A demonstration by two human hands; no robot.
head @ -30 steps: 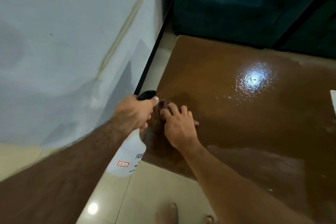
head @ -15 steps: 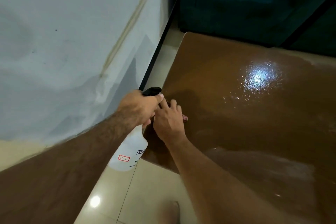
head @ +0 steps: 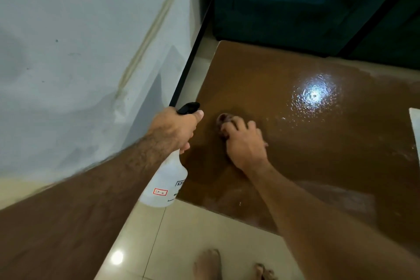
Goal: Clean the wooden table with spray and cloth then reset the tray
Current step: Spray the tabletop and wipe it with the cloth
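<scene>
Wet brown bench point(head: 295, 143) at frame centre looked sprayed and half wiped: right hand point(head: 246, 143) fingers curled on the cloth point(head: 223, 119), left hand point(head: 173, 128) gripped the spray bottle point(head: 166, 182), tray reset undone.

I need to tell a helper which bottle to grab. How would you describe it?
Start at the brown table and go to its near left corner. There the left hand grips a spray bottle: translucent white, black trigger top, and a small red-bordered label.
</scene>
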